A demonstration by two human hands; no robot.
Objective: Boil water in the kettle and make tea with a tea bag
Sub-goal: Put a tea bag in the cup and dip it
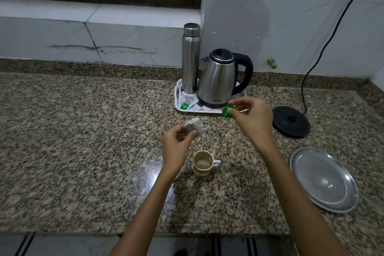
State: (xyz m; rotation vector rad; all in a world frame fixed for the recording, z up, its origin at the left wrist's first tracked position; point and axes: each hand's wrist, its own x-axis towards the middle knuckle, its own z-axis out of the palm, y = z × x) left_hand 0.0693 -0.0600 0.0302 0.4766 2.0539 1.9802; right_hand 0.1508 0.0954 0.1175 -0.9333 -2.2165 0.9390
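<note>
left hand (176,143): frame centre, fingers pinched closed, forearm from lower middle | right hand (252,115): right of centre, higher, thumb and forefinger pinched, forearm from lower right

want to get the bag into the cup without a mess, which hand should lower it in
Left, probably. The left hand pinches the white paper tea bag almost directly above the small cream ceramic cup. The right hand holds only the green paper tag, farther off near the white plastic tray.

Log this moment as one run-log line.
left hand: holds tea bag | right hand: pinches green tag | cup: below hands, on counter | kettle: on tray, off base
</note>
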